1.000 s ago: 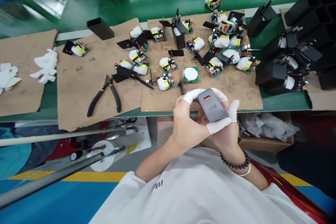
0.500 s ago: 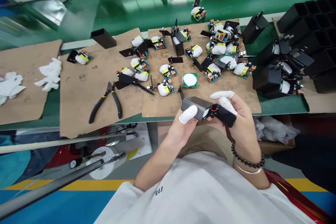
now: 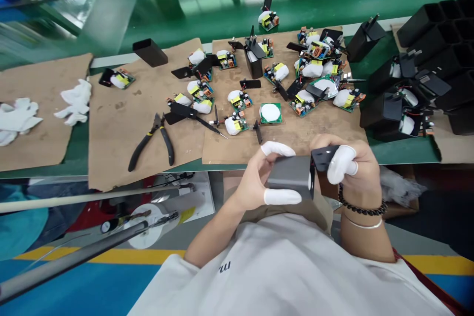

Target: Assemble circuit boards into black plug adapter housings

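My left hand [image 3: 259, 177], with white finger cots on thumb and index finger, grips a black adapter housing [image 3: 291, 174] from its closed side. White material shows at the housing's right-hand opening. My right hand [image 3: 348, 160], also in finger cots, pinches the black end cap [image 3: 323, 157] beside that opening, with the cap tilted away from the housing. Just beyond my hands, a green circuit board with a white pad [image 3: 270, 113] lies on the cardboard. Left of it sits a board with yellow and white parts [image 3: 236, 123].
Cutting pliers [image 3: 152, 140] and tweezers [image 3: 205, 123] lie on the cardboard mat [image 3: 114, 143]. More boards are heaped at the right [image 3: 314, 66]. Black housings [image 3: 437, 44] are stacked far right; one housing [image 3: 150, 53] stands at the back left. White gloves [image 3: 76, 101] lie left.
My left hand has turned the housing and now spans it, thumb below and index above. My right hand has shifted right and pinches the end cap. The co-worker's hand at top left has left the view.
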Available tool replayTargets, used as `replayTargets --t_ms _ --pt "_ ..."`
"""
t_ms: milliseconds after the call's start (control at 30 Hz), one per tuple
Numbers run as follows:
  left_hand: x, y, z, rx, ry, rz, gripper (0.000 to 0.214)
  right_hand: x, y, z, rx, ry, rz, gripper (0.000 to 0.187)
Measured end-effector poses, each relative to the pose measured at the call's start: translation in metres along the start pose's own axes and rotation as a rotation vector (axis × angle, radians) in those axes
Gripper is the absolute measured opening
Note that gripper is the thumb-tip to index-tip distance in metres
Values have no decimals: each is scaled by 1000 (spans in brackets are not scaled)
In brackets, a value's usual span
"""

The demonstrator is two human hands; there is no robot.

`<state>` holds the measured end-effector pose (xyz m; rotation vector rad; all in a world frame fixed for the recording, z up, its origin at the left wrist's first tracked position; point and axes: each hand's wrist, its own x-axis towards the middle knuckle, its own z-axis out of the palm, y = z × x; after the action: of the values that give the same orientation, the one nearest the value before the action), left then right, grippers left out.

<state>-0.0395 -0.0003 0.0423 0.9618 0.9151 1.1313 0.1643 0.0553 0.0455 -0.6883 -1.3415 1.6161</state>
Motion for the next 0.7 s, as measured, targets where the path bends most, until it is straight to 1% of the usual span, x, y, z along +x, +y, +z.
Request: replayTargets --t_ms 67,100,133,167,200,233,267,300,333,367,433,500,567,600,633,700 --pt "0 -2 2 -254 -182 -246 62 4 13 5 91 21 9 59" --pt "0 -3 2 -375 -270 -351 61 6 18 8 113 31 21 64" --pt "-1 -2 3 -468 -344 -426 61 7 23 11 118 41 31 64" --pt "0 0 1 -522 -388 -453 61 8 26 13 102 52 36 61" --pt "2 4 -2 -531 -392 -433 61 8 28 14 60 75 32 52" --pt "7 11 -8 -492 -360 -378 62 8 30 14 -9 114 12 41" --pt "14 21 -17 -417 -295 -296 64 7 32 14 -100 158 -25 30" --pt "26 33 -28 -317 -201 -200 66 6 33 13 -199 190 -72 21" --pt "42 47 -42 -201 -99 -100 66 5 34 11 -292 203 -120 18" --pt "63 63 -58 -69 23 -4 63 5 36 10 -371 197 -166 19" --pt "114 96 -93 176 268 200 56 5 39 9 -484 135 -239 23" --pt "170 126 -122 407 489 302 46 7 41 10 -553 93 -279 26" --pt "219 147 -141 480 565 336 40 9 42 11 -581 111 -286 25" --pt "238 154 -146 517 582 325 38 10 43 11 -587 128 -285 24" --pt "252 157 -150 558 594 289 38 11 43 12 -595 142 -287 24" --pt "270 157 -154 663 627 161 41 11 44 12 -612 157 -298 23"
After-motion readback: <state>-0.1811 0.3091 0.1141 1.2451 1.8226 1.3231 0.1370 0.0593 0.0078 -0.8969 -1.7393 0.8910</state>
